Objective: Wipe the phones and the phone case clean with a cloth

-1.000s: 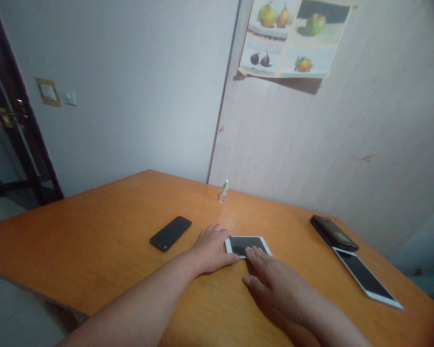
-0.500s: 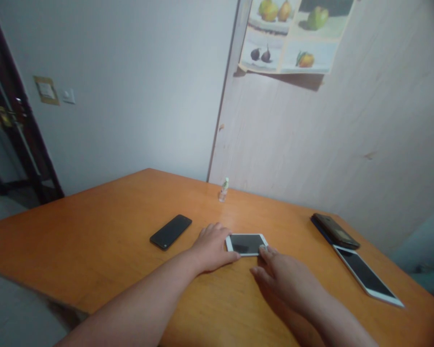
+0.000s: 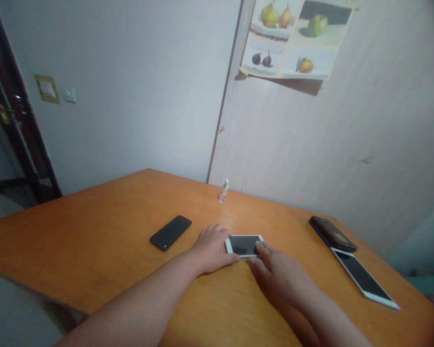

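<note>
A white smartphone with a dark screen lies flat on the table in front of me. My left hand grips its left end, with the thumb along the near edge and the fingers at the far edge. On the right end of the screen rests a fingertip of my right hand, whose thumb is close to the phone's near edge. The right hand's fingers are stretched out, and some are hidden behind the others. Left of my left hand lies a black smartphone, apart from it.
The orange wooden table meets the wall at the back. A small clear bottle stands near the far edge. To the right lie a dark wallet-like case and a larger white device. A fruit poster hangs above.
My right hand has moved slightly left, its fingertip further onto the white smartphone's screen and its thumb closer to the near edge. My left hand stays in place.
</note>
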Demonstrator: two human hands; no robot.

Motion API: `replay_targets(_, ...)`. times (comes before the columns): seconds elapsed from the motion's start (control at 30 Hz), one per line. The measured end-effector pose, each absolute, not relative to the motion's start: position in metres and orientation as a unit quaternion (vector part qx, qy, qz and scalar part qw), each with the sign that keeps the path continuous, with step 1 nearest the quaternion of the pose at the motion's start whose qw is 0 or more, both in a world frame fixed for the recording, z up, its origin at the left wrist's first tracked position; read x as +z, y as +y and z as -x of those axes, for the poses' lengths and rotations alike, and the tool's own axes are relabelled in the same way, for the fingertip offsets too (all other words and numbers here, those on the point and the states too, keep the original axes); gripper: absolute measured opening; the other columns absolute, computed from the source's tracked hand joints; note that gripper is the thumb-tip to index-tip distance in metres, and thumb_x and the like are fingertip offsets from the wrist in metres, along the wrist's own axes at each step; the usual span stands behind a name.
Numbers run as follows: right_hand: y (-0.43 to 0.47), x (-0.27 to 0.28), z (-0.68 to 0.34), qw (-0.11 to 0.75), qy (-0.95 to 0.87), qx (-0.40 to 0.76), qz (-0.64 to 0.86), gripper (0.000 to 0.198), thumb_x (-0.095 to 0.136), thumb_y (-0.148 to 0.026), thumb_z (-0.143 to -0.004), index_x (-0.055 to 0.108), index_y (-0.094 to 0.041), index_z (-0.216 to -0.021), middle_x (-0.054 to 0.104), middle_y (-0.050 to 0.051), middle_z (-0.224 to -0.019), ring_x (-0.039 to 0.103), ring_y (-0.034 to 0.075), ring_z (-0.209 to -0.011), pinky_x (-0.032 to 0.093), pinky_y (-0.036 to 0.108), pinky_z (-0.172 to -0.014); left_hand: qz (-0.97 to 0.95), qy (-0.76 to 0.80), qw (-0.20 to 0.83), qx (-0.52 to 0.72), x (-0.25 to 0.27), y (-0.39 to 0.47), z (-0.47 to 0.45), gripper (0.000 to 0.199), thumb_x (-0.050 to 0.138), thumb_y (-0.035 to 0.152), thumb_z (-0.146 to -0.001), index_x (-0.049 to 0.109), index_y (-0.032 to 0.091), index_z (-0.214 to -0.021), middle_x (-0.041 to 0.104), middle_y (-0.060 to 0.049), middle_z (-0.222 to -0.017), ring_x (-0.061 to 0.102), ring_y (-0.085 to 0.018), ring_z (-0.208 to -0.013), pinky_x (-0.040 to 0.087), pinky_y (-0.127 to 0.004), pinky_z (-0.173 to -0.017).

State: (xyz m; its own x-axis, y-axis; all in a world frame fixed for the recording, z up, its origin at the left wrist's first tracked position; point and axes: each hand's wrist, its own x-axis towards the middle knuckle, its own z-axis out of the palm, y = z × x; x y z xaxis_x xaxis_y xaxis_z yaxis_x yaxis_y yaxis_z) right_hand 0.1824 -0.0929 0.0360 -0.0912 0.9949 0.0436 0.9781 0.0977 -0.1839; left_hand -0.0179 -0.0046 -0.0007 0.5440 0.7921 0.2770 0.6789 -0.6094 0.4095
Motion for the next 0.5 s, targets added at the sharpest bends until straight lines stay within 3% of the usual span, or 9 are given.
replay_targets(0.17, -0.098, 0.034, -0.168, 0.075, -0.800, 0.089, 0.588, 0.055, 0.037, -0.050, -0.099, 0.055, -0.018, -0.140, 0.047, 0.013, -0.151, 0.040, 0.028, -0.141, 0.029, 0.042, -0.117, -0.870, 0.424, 0.121, 0.220, -0.002, -0.005, 0.017, 0.051, 0.068, 0.061, -0.073, 0.066, 0.025, -0.109, 0.061, -0.008, -0.108, 0.056, -0.030, -0.104, 0.047, -0.039, -0.088)
replay_targets(0.37, -0.084, 0.030, -0.187, 0.078, -0.741, 0.055, 0.665, 0.053, 0.033, -0.049, -0.101, 0.061, -0.015, -0.130, 0.055, 0.018, -0.142, 0.052, 0.031, -0.131, 0.035, 0.048, -0.111, -0.874, 0.417, 0.121, 0.217, 0.003, -0.008, 0.018, 0.052, 0.065, 0.065, -0.074, 0.066, 0.026, -0.109, 0.061, -0.008, -0.110, 0.056, -0.030, -0.104, 0.046, -0.040, -0.088)
replay_targets(0.5, -0.087, 0.027, -0.179, 0.099, -0.775, 0.064, 0.621, 0.057, 0.032, -0.053, -0.101, 0.058, -0.014, -0.135, 0.050, 0.017, -0.147, 0.045, 0.029, -0.137, 0.032, 0.045, -0.115, -0.875, 0.419, 0.116, 0.214, 0.003, -0.009, 0.018, 0.051, 0.066, 0.063, -0.075, 0.065, 0.025, -0.109, 0.061, -0.009, -0.109, 0.056, -0.030, -0.104, 0.046, -0.040, -0.088)
